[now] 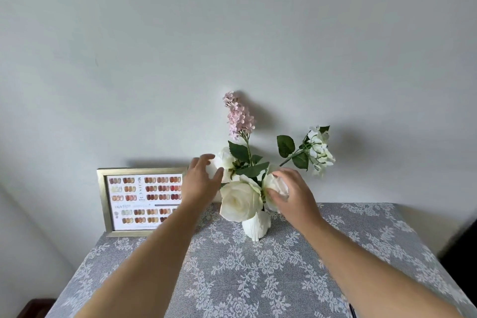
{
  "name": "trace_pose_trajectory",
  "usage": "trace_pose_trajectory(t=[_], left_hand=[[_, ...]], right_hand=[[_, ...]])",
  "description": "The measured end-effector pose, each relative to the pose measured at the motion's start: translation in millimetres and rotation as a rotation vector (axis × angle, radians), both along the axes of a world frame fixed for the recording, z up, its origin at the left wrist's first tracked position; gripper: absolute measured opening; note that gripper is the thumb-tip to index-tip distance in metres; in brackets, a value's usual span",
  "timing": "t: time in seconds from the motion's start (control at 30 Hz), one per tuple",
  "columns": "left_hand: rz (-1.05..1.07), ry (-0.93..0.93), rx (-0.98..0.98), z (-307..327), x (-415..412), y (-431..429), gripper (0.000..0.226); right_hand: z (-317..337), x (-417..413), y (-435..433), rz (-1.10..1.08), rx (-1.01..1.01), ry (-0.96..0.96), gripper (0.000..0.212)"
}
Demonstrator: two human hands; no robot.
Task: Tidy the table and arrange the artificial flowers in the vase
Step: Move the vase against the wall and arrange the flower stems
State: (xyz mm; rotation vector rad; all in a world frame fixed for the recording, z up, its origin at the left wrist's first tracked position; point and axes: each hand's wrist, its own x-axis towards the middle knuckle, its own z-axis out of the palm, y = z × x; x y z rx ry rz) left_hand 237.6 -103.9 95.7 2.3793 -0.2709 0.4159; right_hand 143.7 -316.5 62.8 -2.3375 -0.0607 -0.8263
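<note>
A white ribbed vase (256, 227) stands on the lace-covered table (258, 279) near the wall. It holds a large white rose (240, 201) in front, a white rose at the back left (226, 159), a white rose at the right (275, 184), a tall pink spike flower (238, 115) and a white blossom spray (320, 150) that leans right. My left hand (202, 182) is at the back-left rose with fingers spread, touching its petals. My right hand (293, 195) cups the right rose from the side with thumb and fingers curled around it.
A gold-framed colour chart (140, 201) leans against the wall at the table's back left, just behind my left forearm. The wall is close behind the flowers. A dark object (462, 248) stands beside the table on the right.
</note>
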Motion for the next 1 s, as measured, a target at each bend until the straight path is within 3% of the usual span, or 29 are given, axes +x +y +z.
trace_pose_trajectory(t=[0.23,0.5,0.67,1.0], left_hand=[[-0.011,0.288,0.033,2.7,50.8,-15.8,0.062],[0.018,0.38,-0.015,-1.6,65.6,-27.6,0.061],[0.057,0.347,-0.183,0.9,56.8,-15.4,0.046],[0.07,0.133,-0.246,11.3,5.2,-2.1,0.031]], right_hand=[[-5.3,7.1,-7.3,0.026,-0.033,-0.045,0.036],[-10.0,13.1,-8.2,0.016,-0.052,-0.065,0.037],[-5.1,14.1,-5.5,0.019,-0.06,-0.078,0.036],[3.4,9.0,11.4,-0.009,-0.08,-0.069,0.039]])
